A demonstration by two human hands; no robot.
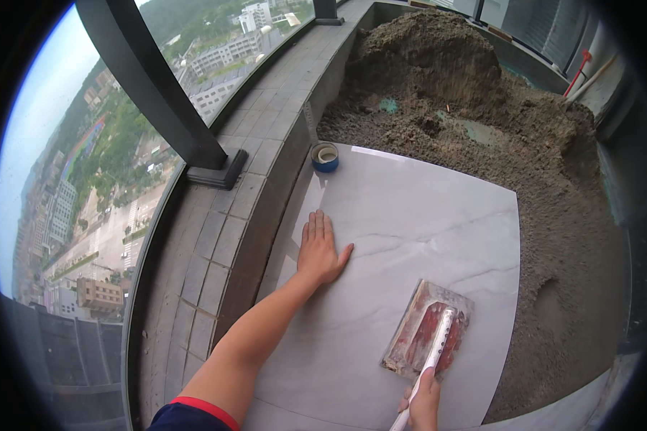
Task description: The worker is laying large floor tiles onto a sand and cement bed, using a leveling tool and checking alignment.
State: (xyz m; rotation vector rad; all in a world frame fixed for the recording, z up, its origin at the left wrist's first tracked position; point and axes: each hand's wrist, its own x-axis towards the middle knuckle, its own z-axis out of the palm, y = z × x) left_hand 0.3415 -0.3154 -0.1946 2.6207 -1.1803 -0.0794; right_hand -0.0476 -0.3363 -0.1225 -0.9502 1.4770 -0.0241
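Note:
A large glossy white tile with grey marble veins lies in front of me. My left hand rests palm down on its left part, fingers stretched out and thumb apart. Lower right, my right hand is wrapped round the white handle of a flat tamper. The tamper's rectangular plate is red, smeared with grey mortar, and sits flat over the tile; whether it touches cannot be told. At the tile's far left corner stands a round blue thing with a pale ring inside, like a tape roll.
Loose grey-brown mortar borders the tile's right and far sides, heaped into a mound at the back. Along the left runs a tiled ledge with a dark post and windows. A red-handled tool leans far right.

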